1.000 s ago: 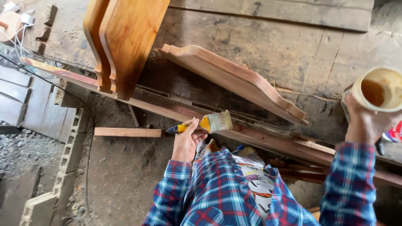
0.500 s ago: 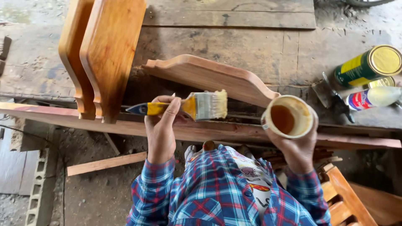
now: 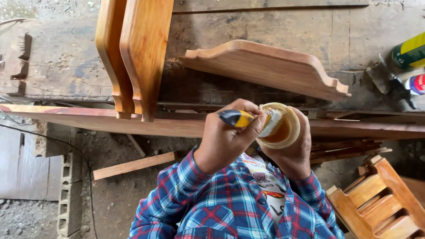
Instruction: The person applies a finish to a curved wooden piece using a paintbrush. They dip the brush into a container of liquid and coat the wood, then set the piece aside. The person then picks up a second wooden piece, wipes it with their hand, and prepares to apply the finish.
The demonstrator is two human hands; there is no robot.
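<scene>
I see my left hand (image 3: 226,139) closed around the paintbrush (image 3: 254,121), its long axis running left to right with the bristles dipped into the small cup (image 3: 283,128) my right hand (image 3: 290,152) grips from below, just in front of the counter (image 3: 66,71).

There is one view only, from a camera on the person's head, looking steeply down and slightly forward. It sits close: the plaid-sleeved arms fill the lower middle of the frame, and the left hand (image 3: 226,141) and right hand (image 3: 290,152) meet near the centre. The worn wooden bench (image 3: 66,66) spans the upper half, farther off. The ground (image 3: 26,217) shows at lower left, farthest from the lens.
</scene>
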